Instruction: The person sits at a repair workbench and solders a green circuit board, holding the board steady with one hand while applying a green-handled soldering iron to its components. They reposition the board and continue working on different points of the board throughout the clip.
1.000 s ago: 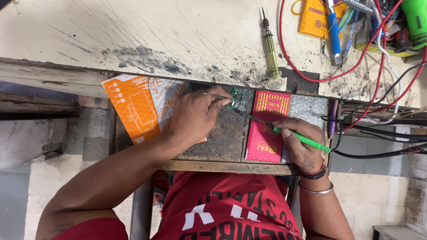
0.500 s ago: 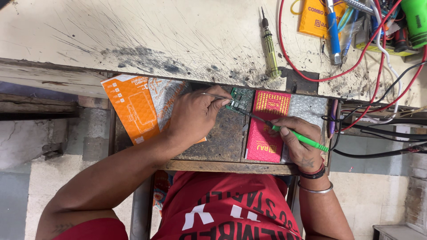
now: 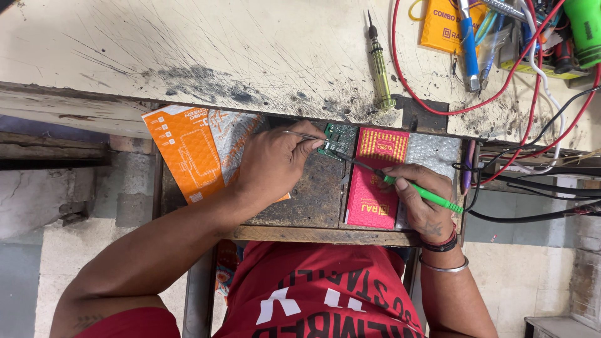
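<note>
Head view: the left hand [image 3: 272,164] pinches tweezers [image 3: 300,135], its grip closed on them, with their tips at the green board [image 3: 340,138]. The board lies in the open drawer [image 3: 313,203] just under the table [image 3: 188,56] edge, beside a red packet [image 3: 375,188]. The right hand [image 3: 421,199] is clamped on a green iron [image 3: 426,194], whose dark tip reaches to the board. An orange packet [image 3: 181,150] lies under the left wrist. A screwdriver [image 3: 379,62] rests on the table.
</note>
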A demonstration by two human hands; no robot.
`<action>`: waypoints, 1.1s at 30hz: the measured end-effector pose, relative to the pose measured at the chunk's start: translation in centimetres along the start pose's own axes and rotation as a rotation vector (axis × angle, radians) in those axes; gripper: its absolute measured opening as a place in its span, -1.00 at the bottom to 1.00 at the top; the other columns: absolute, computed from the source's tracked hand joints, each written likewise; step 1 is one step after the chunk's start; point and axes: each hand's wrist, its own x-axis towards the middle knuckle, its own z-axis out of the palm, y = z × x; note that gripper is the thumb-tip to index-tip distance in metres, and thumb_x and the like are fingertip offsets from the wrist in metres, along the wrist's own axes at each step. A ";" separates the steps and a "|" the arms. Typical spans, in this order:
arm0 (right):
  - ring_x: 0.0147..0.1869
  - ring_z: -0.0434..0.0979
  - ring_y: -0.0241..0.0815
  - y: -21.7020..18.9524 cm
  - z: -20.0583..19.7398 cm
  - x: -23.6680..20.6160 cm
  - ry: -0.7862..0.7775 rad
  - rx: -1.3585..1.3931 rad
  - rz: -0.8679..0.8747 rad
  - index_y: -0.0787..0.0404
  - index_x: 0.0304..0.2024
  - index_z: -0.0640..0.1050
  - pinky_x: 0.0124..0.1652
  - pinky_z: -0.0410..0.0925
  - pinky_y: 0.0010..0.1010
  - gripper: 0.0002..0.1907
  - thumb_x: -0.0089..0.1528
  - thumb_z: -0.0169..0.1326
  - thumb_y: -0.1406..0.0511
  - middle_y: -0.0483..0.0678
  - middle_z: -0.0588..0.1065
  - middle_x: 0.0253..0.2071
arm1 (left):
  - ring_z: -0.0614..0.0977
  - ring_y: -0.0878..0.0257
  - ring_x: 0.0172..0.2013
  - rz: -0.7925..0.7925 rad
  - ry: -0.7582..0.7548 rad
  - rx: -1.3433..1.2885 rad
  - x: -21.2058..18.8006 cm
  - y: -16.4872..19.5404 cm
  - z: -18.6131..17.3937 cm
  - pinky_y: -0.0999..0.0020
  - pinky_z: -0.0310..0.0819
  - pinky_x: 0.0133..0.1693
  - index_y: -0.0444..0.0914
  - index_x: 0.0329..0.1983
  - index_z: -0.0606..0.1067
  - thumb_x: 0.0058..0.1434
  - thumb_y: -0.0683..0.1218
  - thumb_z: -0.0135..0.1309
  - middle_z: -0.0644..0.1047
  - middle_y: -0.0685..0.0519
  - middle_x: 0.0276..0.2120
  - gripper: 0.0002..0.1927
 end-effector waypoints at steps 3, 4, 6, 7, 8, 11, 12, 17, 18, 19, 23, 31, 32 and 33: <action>-0.14 0.66 -0.19 0.2 0.0 -0.1 -0.009 0.042 0.035 0.38 -0.12 0.62 -0.09 0.48 -0.45 -0.83 0.36 0.06 0.38 0.07 0.64 -0.13 | 0.71 0.10 -0.45 -0.034 -0.028 0.026 0.0 0.0 0.0 0.19 0.50 -0.43 -0.15 -0.15 0.61 0.36 -0.01 0.11 0.68 0.04 -0.37 -0.85; -0.14 0.66 -0.19 0.2 -0.1 -0.1 -0.011 0.042 0.031 0.38 -0.12 0.62 -0.09 0.48 -0.45 -0.84 0.36 0.06 0.39 0.07 0.64 -0.13 | 0.71 0.11 -0.45 -0.038 -0.031 0.024 0.0 0.0 0.0 0.19 0.50 -0.43 -0.15 -0.15 0.61 0.36 -0.01 0.11 0.68 0.04 -0.37 -0.85; -0.14 0.66 -0.19 0.3 -0.1 -0.1 -0.014 0.044 0.022 0.38 -0.13 0.62 -0.10 0.48 -0.45 -0.84 0.35 0.06 0.40 0.07 0.64 -0.13 | 0.71 0.12 -0.47 -0.047 -0.038 0.021 0.0 0.0 -0.1 0.19 0.50 -0.44 -0.15 -0.16 0.60 0.35 -0.01 0.11 0.68 0.04 -0.37 -0.85; -0.14 0.66 -0.19 0.4 -0.1 -0.1 -0.017 0.059 0.023 0.38 -0.13 0.62 -0.10 0.48 -0.46 -0.84 0.35 0.05 0.40 0.06 0.64 -0.13 | 0.71 0.11 -0.45 -0.027 -0.024 0.020 0.0 0.0 -0.1 0.19 0.50 -0.43 -0.15 -0.16 0.60 0.36 -0.01 0.11 0.68 0.04 -0.36 -0.85; -0.14 0.67 -0.20 0.4 -0.1 -0.1 -0.020 0.074 0.023 0.38 -0.13 0.62 -0.10 0.48 -0.46 -0.84 0.35 0.04 0.41 0.06 0.64 -0.13 | 0.71 0.11 -0.44 -0.008 -0.011 0.020 0.0 0.0 0.0 0.19 0.50 -0.42 -0.15 -0.15 0.60 0.37 -0.02 0.11 0.68 0.04 -0.36 -0.85; -0.14 0.67 -0.19 0.5 -0.2 -0.1 -0.024 0.081 0.021 0.38 -0.13 0.61 -0.10 0.49 -0.46 -0.84 0.35 0.04 0.41 0.07 0.64 -0.13 | 0.71 0.11 -0.43 -0.006 -0.009 0.012 0.0 0.0 0.0 0.20 0.51 -0.42 -0.15 -0.15 0.60 0.37 -0.02 0.11 0.68 0.04 -0.36 -0.85; -0.14 0.67 -0.19 0.5 -0.2 -0.1 -0.025 0.077 0.020 0.39 -0.13 0.61 -0.10 0.49 -0.46 -0.84 0.35 0.03 0.42 0.07 0.64 -0.13 | 0.71 0.11 -0.44 -0.015 -0.016 0.008 0.0 0.0 0.1 0.20 0.51 -0.42 -0.15 -0.15 0.60 0.37 -0.02 0.11 0.68 0.04 -0.36 -0.85; -0.17 0.66 -0.19 0.4 -0.3 -0.2 -0.012 0.044 0.053 0.39 -0.14 0.62 -0.15 0.47 -0.47 -0.83 0.33 0.05 0.41 0.08 0.65 -0.16 | 0.71 0.10 -0.43 -0.015 -0.009 0.016 0.0 0.0 0.0 0.19 0.50 -0.42 -0.15 -0.16 0.61 0.36 -0.01 0.12 0.68 0.03 -0.37 -0.85; -0.19 0.66 -0.19 0.4 -0.3 -0.3 -0.009 0.054 0.075 0.39 -0.14 0.62 -0.17 0.47 -0.47 -0.83 0.33 0.06 0.40 0.07 0.65 -0.18 | 0.71 0.09 -0.43 -0.007 -0.004 0.018 -0.1 0.0 0.0 0.19 0.50 -0.42 -0.15 -0.16 0.61 0.36 -0.01 0.12 0.67 0.03 -0.37 -0.85; -0.18 0.67 -0.19 0.4 -0.3 -0.3 -0.010 0.063 0.071 0.39 -0.13 0.62 -0.16 0.48 -0.46 -0.83 0.33 0.06 0.40 0.07 0.65 -0.17 | 0.71 0.09 -0.42 -0.001 -0.001 0.020 0.0 0.0 0.0 0.19 0.50 -0.42 -0.15 -0.16 0.61 0.36 -0.01 0.12 0.68 0.03 -0.36 -0.85; -0.14 0.67 -0.19 0.6 -0.3 -0.2 -0.021 0.063 0.026 0.39 -0.13 0.62 -0.09 0.49 -0.44 -0.83 0.35 0.05 0.39 0.08 0.64 -0.14 | 0.72 0.10 -0.41 0.018 0.012 0.014 0.0 -0.1 0.0 0.20 0.51 -0.40 -0.15 -0.15 0.60 0.36 -0.02 0.12 0.68 0.04 -0.35 -0.86; -0.16 0.66 -0.18 0.6 -0.2 -0.2 -0.013 0.069 0.035 0.39 -0.13 0.62 -0.10 0.49 -0.43 -0.83 0.36 0.05 0.39 0.08 0.64 -0.14 | 0.71 0.10 -0.43 -0.015 -0.014 0.017 0.1 0.0 0.0 0.20 0.50 -0.42 -0.15 -0.16 0.61 0.36 -0.01 0.11 0.68 0.04 -0.36 -0.85; -0.16 0.66 -0.18 0.5 -0.2 -0.2 -0.010 0.076 0.038 0.39 -0.13 0.62 -0.10 0.49 -0.43 -0.83 0.36 0.05 0.39 0.08 0.64 -0.14 | 0.71 0.11 -0.44 -0.035 -0.027 0.020 0.0 0.0 0.0 0.19 0.50 -0.43 -0.14 -0.16 0.61 0.36 -0.01 0.11 0.68 0.04 -0.37 -0.85; -0.15 0.66 -0.18 0.5 -0.2 -0.2 -0.008 0.082 0.042 0.39 -0.12 0.61 -0.11 0.49 -0.43 -0.83 0.35 0.05 0.39 0.08 0.64 -0.13 | 0.71 0.11 -0.46 -0.055 -0.040 0.022 0.0 0.0 0.0 0.18 0.49 -0.43 -0.14 -0.16 0.61 0.36 -0.01 0.11 0.68 0.04 -0.38 -0.85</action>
